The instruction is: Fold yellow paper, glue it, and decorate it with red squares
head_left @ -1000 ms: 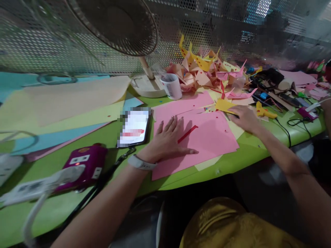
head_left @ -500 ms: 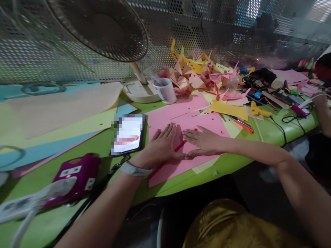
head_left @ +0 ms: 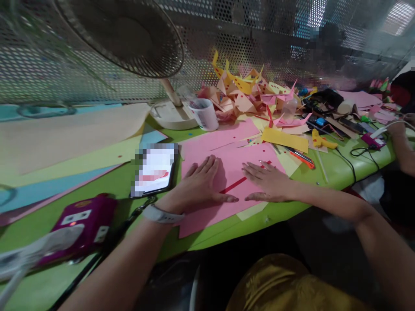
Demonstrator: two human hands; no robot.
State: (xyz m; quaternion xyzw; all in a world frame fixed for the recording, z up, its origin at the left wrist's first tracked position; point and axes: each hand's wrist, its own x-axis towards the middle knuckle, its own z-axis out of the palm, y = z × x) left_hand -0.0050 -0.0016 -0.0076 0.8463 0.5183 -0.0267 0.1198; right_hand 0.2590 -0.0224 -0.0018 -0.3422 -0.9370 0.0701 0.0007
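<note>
A pink paper sheet (head_left: 207, 218) lies on the green table, with a narrow red strip (head_left: 236, 184) running slantwise across it. My left hand (head_left: 202, 181) rests flat on the sheet's left part, fingers stretched out and thumb pointing right over the paper. Flat on the right part lies my right hand (head_left: 267, 181), its fingers extended over the strip's right portion. Each hand covers some of the strip. Neither holds anything. Left of my left hand is a phone (head_left: 155, 170) with a lit screen.
A purple power socket (head_left: 84, 222) with white plugs sits at left, near large coloured sheets (head_left: 81, 138). Behind are a fan (head_left: 129, 39), a white cup (head_left: 205, 115) and heaped paper pieces (head_left: 243, 95). Rightward lie a cutter (head_left: 303, 160), a yellow glue gun (head_left: 322, 140) and another person's arm (head_left: 402, 142).
My right hand has slid right along the red strip, away from my left hand, baring more of the strip. My left hand stays on the sheet. The view has shifted slightly.
</note>
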